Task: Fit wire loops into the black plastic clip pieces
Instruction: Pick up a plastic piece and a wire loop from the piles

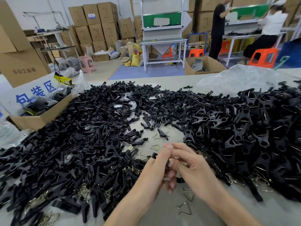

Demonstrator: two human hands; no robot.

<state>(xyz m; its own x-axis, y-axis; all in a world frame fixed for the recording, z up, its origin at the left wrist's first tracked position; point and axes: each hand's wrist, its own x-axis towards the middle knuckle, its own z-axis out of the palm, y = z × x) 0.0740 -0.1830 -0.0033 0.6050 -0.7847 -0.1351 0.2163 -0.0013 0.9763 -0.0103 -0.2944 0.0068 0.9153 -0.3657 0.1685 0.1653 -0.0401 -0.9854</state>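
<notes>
Hands left [154, 170] and right [193, 168] meet, gripping one clip [154, 155]; right heap [244, 128] seems wired, left heap [73, 144] and loose loops [189, 208] await, so roughly midway.

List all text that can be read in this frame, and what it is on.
"包装区": blue characters on the white sign, at left.
Upside-down print on the cardboard box: characters not clearly readable.
Logo on the yellow-black pack: blurred.
Blue label on a stacked box: too small to read.
</notes>
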